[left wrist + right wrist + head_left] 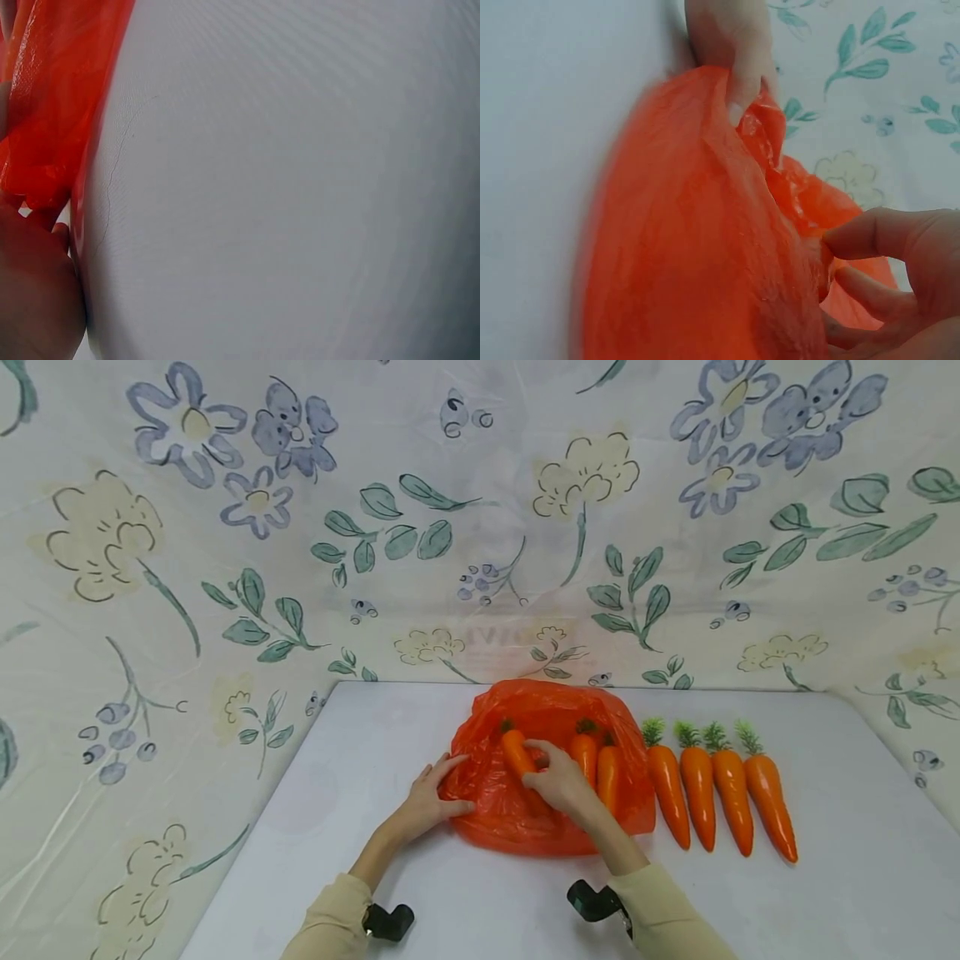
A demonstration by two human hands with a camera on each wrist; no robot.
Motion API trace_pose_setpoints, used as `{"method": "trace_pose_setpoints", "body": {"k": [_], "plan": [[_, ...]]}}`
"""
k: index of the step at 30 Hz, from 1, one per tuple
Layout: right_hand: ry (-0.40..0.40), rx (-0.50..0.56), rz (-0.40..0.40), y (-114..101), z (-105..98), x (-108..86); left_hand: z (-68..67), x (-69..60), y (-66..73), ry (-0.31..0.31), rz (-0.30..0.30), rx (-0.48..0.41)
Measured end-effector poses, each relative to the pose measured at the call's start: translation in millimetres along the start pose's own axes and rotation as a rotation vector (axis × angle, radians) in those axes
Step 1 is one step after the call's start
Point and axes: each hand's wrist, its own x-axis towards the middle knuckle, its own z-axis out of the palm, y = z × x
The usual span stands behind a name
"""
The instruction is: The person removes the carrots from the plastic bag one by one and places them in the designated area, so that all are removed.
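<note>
A red plastic bag (495, 827) lies on the white table with its mouth open. My right hand (558, 781) reaches into that mouth and pinches an orange carrot (516, 747) between thumb and fingers. Two more carrots (582, 752) show inside the bag, to the right of this hand. At the bag's left side, my left hand (423, 802) holds the edge, thumb and fingers spread apart. In the right wrist view the left thumb (740, 101) lies against the bag's rim. Folds of plastic partly hide the carrot there.
Several carrots with green tops (733, 793) lie side by side on the white table (847, 827), just right of the bag. A flowered cloth (480, 527) hangs behind and at the sides. A dark wrist device (594, 902) sits at the right sleeve.
</note>
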Motion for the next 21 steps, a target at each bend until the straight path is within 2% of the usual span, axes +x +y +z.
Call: {"method": "trace_pose_setpoints", "body": {"k": [12,21], "plan": [[0.019,0.056,-0.034,7,-12,-17.1,1.5,-0.2,-1.6,0.002,-0.005,-0.019],[-0.016,0.077,-0.050,5,-23,-27.7,0.2,-0.2,-1.4,0.003,-0.006,-0.018]]}}
